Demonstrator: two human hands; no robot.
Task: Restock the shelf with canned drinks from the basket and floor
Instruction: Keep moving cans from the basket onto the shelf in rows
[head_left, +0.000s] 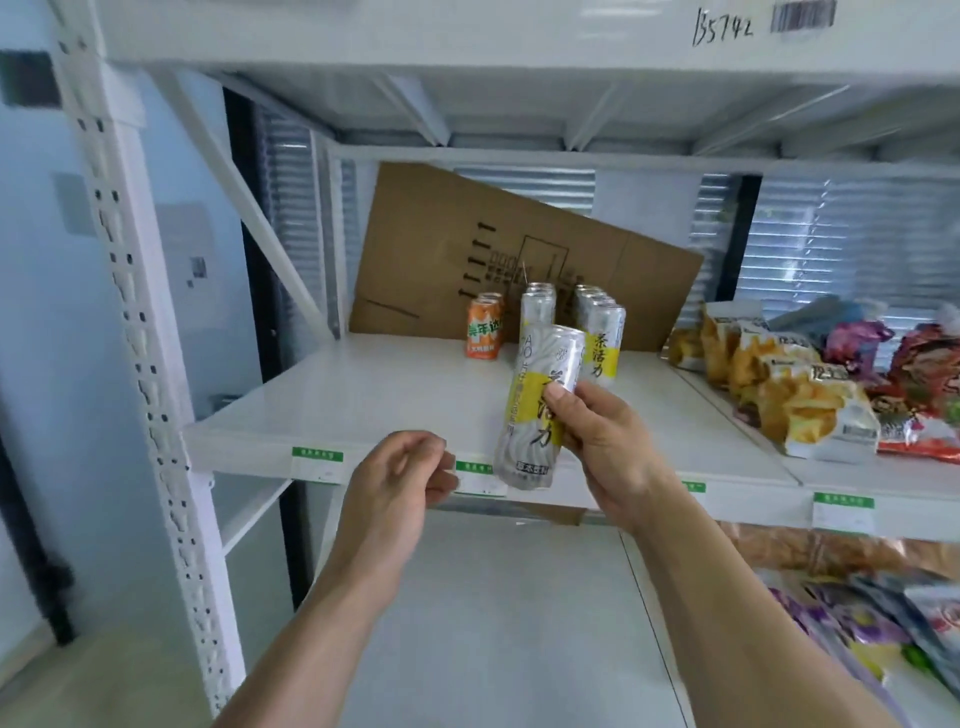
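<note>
Holding a tall slim silver-and-yellow drink can (537, 405) tilted above the front edge of the white metal shelf (363, 400), a person's right hand (605, 441) wraps fingers and thumb around the can's middle. The left hand (397, 478) hangs just beside the can with its fingers loosely curled, holding nothing and not touching it. Restocking looks to be at an early stage: one short orange can (484, 327) and two short rows of matching silver-and-yellow cans (597, 332) stand upright near the back, in front of a leaning flat brown cardboard sheet (493, 249), while most of the board to their left and front lies bare. Yellow crinkled snack bags (779, 384) fill the neighbouring section to the right. Neither basket nor floor stock is in view, so how many cans remain cannot be told; the held can has yet to be set down.
</note>
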